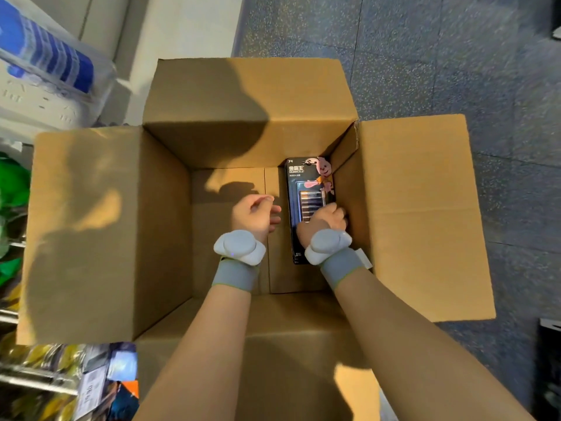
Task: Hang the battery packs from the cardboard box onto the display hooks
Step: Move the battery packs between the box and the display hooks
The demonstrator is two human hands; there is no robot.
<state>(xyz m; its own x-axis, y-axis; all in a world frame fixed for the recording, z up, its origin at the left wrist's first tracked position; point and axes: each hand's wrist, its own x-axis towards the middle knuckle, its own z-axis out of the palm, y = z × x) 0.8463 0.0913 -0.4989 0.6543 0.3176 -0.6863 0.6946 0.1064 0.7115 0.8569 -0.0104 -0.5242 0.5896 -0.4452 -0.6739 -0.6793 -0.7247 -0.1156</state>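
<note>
As you reach both arms into the open cardboard box (243,123) on the floor, one battery pack (307,180) lies flat on its bottom, tight against the right-hand wall. Your right hand (326,217) sits on the pack's lower half, fingers (340,211) curled at the edge nearest that wall. Your left hand (255,215) hovers just beside the pack, loosely curled and holding nothing. Tip the walled edge up first, then pinch the card firmly before lifting. Keep its top end free for the display hooks, which are out of view, and steady the open edge with your left hand if it slips.
</note>
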